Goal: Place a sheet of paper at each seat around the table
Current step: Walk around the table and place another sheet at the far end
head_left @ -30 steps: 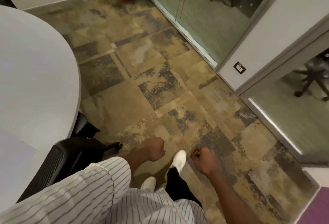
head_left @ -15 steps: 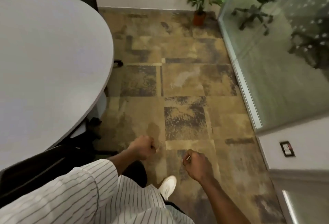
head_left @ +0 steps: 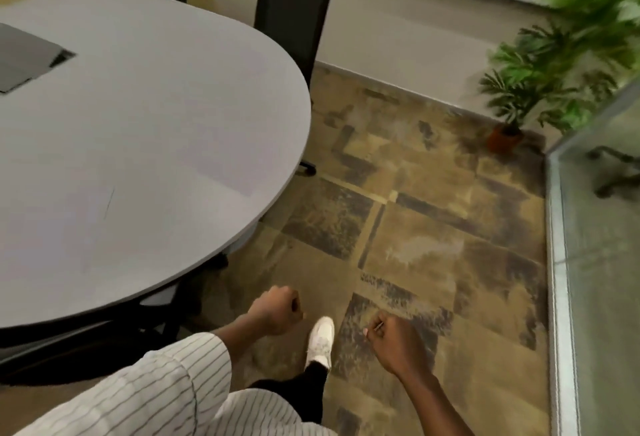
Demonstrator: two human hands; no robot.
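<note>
Beside the rounded end of the grey table [head_left: 173, 96], head view only: I see two pale paper sheets lying flat on the top, one [head_left: 230, 172] near the curved edge, another [head_left: 83, 224] closer to me, faint and blurred. Left hand [head_left: 275, 311] is curled into a fist, nothing visibly in it. Right hand [head_left: 398, 342] also fisted, with a thin sliver poking out by the thumb; can't tell what it is. I judge paper light, floppy, easily creased, so pinch an edge or corner. One black chair [head_left: 291, 9] stands at the far end. Only container: an orange pot [head_left: 502, 137] holding a green plant.
</note>
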